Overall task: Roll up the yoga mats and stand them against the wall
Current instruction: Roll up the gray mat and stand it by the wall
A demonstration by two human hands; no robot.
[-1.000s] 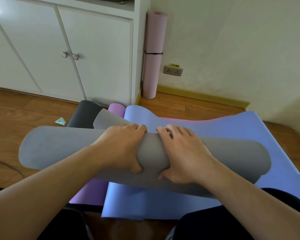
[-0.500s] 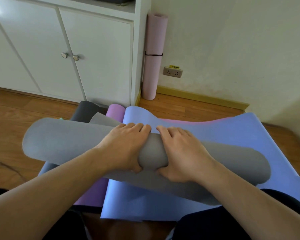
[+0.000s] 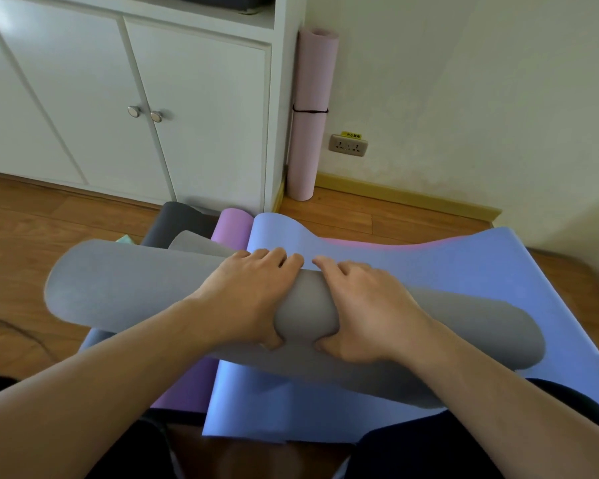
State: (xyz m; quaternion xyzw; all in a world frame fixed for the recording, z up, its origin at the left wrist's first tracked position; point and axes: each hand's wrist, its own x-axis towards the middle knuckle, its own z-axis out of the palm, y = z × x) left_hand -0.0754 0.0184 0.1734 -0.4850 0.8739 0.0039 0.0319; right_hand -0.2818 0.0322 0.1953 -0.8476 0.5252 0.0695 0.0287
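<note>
Hands (image 3: 301, 302) clamped side by side mid-roll on grey yoga mat (image 3: 125, 281); foam soft, springy, likely unrolls; hold centre

Under your hands you have a plain mid-grey mat (image 3: 125, 285), with no pattern on it. Beneath it lies a periwinkle-blue mat (image 3: 498, 271) whose far edge shows a pink tint. To its left you see a lilac-purple mat (image 3: 230, 224) and a dark charcoal mat (image 3: 177, 219). By the wall stands a pale pink rolled mat (image 3: 310, 108) with a thin black band around it. Your cabinet doors (image 3: 201, 126) are white with silver knobs, the wall (image 3: 481, 98) is cream, the skirting is mustard yellow, the socket (image 3: 347, 145) is beige with a yellow label, and the floor (image 3: 18, 219) is warm orange-brown wood.
</note>
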